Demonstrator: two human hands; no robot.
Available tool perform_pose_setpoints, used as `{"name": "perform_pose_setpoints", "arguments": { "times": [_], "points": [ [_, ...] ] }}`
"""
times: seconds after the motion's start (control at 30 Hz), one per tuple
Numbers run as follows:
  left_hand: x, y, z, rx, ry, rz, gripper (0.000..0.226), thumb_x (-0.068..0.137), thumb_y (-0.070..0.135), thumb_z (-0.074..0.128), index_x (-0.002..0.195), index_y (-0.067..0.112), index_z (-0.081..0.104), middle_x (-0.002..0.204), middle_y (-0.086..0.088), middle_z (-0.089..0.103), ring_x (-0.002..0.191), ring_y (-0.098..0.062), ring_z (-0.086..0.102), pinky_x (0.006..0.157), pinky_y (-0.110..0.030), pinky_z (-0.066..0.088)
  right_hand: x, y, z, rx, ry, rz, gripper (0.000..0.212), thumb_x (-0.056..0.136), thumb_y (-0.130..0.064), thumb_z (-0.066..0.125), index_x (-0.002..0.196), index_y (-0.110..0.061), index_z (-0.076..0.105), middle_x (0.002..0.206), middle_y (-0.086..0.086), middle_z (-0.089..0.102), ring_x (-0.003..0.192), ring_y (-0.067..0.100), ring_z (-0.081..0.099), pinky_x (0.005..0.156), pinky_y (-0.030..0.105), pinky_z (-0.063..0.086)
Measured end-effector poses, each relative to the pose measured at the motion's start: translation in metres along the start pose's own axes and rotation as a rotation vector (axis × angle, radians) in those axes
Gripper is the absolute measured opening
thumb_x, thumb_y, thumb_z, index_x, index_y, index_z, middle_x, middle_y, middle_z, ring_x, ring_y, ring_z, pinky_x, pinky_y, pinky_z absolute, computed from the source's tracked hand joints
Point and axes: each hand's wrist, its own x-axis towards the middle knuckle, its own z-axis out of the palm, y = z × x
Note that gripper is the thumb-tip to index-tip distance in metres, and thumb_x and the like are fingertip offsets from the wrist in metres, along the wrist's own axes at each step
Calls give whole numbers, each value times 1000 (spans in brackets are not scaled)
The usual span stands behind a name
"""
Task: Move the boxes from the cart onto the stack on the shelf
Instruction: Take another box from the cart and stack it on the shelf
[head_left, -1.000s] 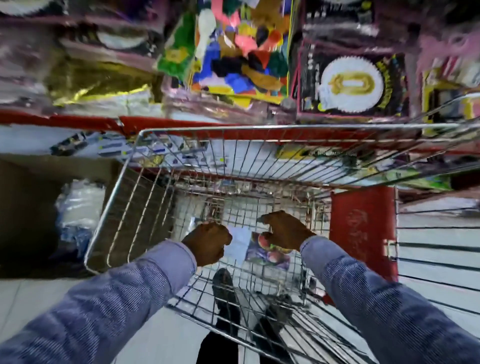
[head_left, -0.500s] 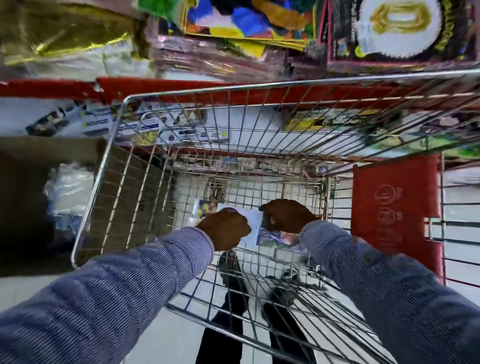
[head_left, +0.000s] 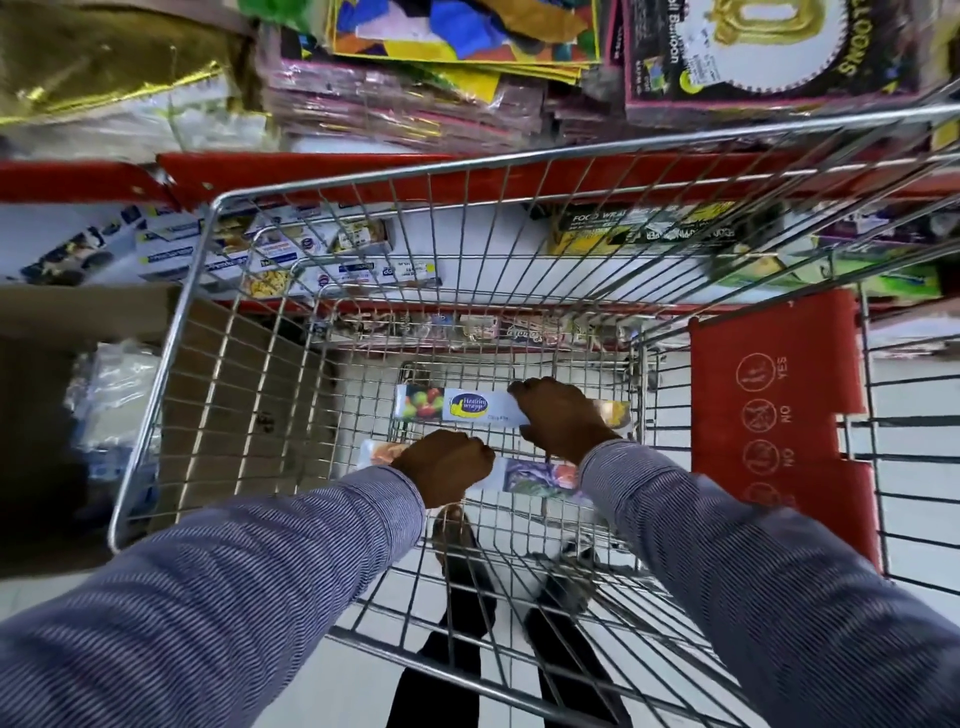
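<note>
Both my arms reach down into a wire shopping cart (head_left: 218, 270). Two long, narrow white boxes with fruit pictures lie near its bottom. My right hand (head_left: 561, 418) is closed on the farther box (head_left: 467, 408), which carries a blue and yellow logo. My left hand (head_left: 447, 465) is closed on the nearer box (head_left: 535, 475); its ends stick out on both sides of the fist. A stack of similar white boxes (head_left: 291, 260) lies on the shelf beyond the cart's far left corner.
The red-edged shelf (head_left: 311, 174) runs across behind the cart, with balloon packs (head_left: 769, 52) and coloured paper packs (head_left: 462, 31) above. A cardboard carton (head_left: 62, 374) holding plastic bags stands left of the cart. A red child-seat flap (head_left: 774, 415) is on the right. My shoes (head_left: 457, 540) show under the cart.
The view has tilted down and closer to the cart. My hands have separated: the right one now holds a second box farther in, while the left keeps the nearer one.
</note>
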Motion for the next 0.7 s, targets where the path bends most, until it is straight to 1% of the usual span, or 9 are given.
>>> {"name": "perform_pose_setpoints", "arguments": {
  "times": [0.1,0.17,0.3,0.4,0.47,0.53,0.57,0.63,0.7],
  "points": [
    [-3,3,-11,-71,-14,-29,27,84,5,65,110,1,61,110,-19,67,99,-38,67,74,-40,51,-5,3,-17,-8,42,-2,55,83,-21,68,133,-9,49,127,16,62,117,36,59,92,43,51],
    [-9,8,-24,-118,3,-36,31,83,9,68,112,2,61,114,-18,66,102,-38,65,76,-40,50,-11,5,-38,-4,63,-21,56,82,-24,70,132,-9,51,127,17,61,118,36,59,93,43,50],
    [-39,20,-77,-139,127,-48,37,82,17,69,116,5,61,116,-17,65,106,-37,62,83,-41,49,-39,3,-112,-1,104,-85,48,80,-30,74,122,-12,59,122,15,64,113,34,62,90,40,50],
    [-71,25,-134,-137,278,-84,38,77,21,70,112,8,64,113,-15,67,105,-35,62,83,-40,49,-69,-6,-185,-25,107,-142,49,79,-34,76,120,-11,63,117,16,67,109,33,64,88,40,53],
    [-97,27,-179,-130,387,-97,44,76,23,74,117,10,65,115,-15,68,107,-36,63,86,-41,52,-95,-16,-240,-61,131,-194,48,80,-34,75,119,-8,64,117,17,67,109,34,63,87,39,51],
    [-124,30,-222,-109,470,-120,51,77,32,76,123,15,63,119,-12,69,109,-34,64,87,-40,53,-122,-26,-293,-100,144,-234,49,82,-35,74,119,-5,63,117,19,66,107,35,62,83,39,51],
    [-137,33,-242,-77,512,-137,52,77,38,76,124,18,63,119,-9,69,111,-32,63,88,-40,53,-135,-31,-316,-116,162,-243,48,82,-35,75,117,-4,64,114,19,66,104,34,63,78,38,50],
    [-164,35,-286,21,627,-169,52,72,45,78,118,23,66,117,-6,72,111,-30,65,86,-38,54,-162,-41,-365,-151,224,-262,42,83,-36,74,111,-5,65,101,17,64,92,32,61,66,32,39],
    [-190,41,-328,91,709,-227,59,62,44,84,115,24,68,115,-5,74,107,-29,67,81,-36,57,-188,-50,-410,-182,278,-262,38,83,-37,73,105,-6,66,81,10,54,76,29,50,62,29,32]
  ]
}}
